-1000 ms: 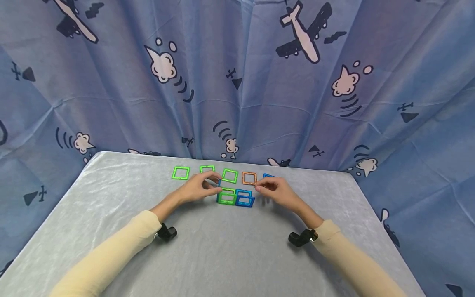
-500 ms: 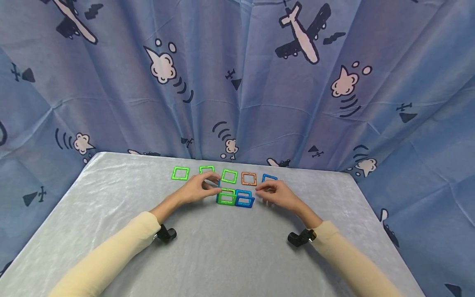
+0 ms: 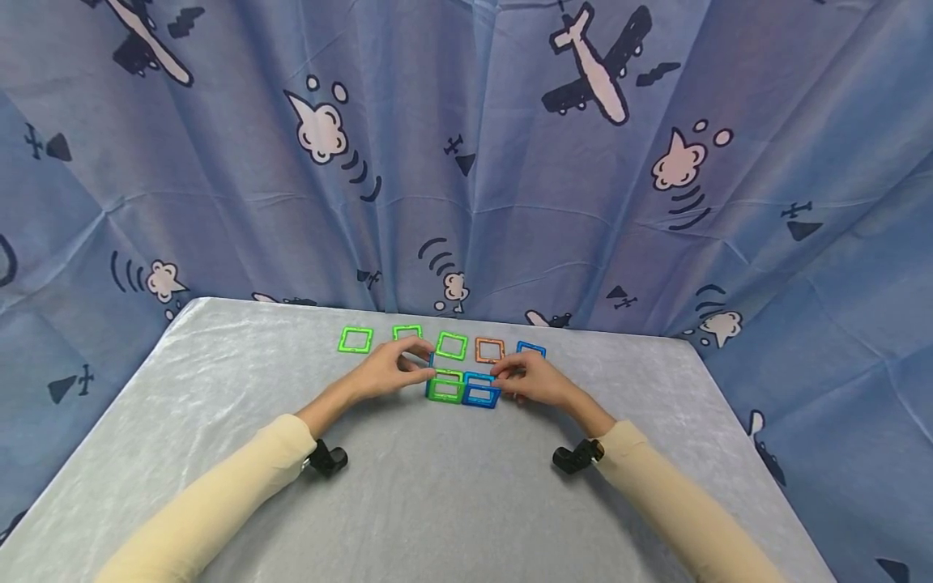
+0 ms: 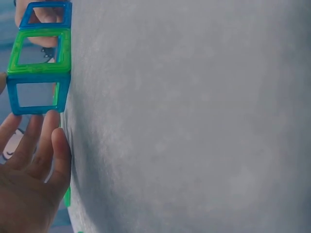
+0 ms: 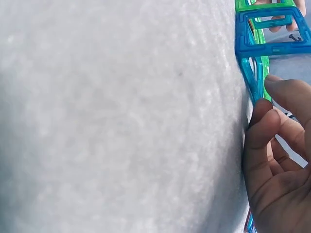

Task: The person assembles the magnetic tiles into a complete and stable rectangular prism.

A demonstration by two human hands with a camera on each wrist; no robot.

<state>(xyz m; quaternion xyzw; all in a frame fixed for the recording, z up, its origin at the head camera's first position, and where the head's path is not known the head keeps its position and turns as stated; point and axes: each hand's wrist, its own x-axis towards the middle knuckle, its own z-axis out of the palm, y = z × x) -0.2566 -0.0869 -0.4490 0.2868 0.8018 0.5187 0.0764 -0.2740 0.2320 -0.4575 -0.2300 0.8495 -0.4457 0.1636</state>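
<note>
Green and blue magnetic tiles, each a square frame, stand joined as a small structure, with a green tile [image 3: 446,400] and a blue tile [image 3: 481,402] at its front. My left hand [image 3: 382,370] holds the structure's left end, thumb toward the front and fingers farther back. In the left wrist view its fingertips touch the edge of the blue end tile [image 4: 39,109]. My right hand [image 3: 535,377] is at the right end, fingers curled. Up close, its thumb and forefinger pinch the edge of a blue tile [image 5: 249,77]; the fingers partly hide that tile.
Behind the structure, loose tiles lie in a row: a left green tile [image 3: 355,351], a partly hidden green tile [image 3: 406,327], another green tile [image 3: 452,334], an orange tile [image 3: 490,339] and a blue tile [image 3: 531,345]. A patterned curtain [image 3: 466,227] hangs past the grey-covered table [image 3: 452,494].
My right hand has moved left, from beside the structure to its right end, and the blue loose tile behind it shows more. My left hand stays where it was.
</note>
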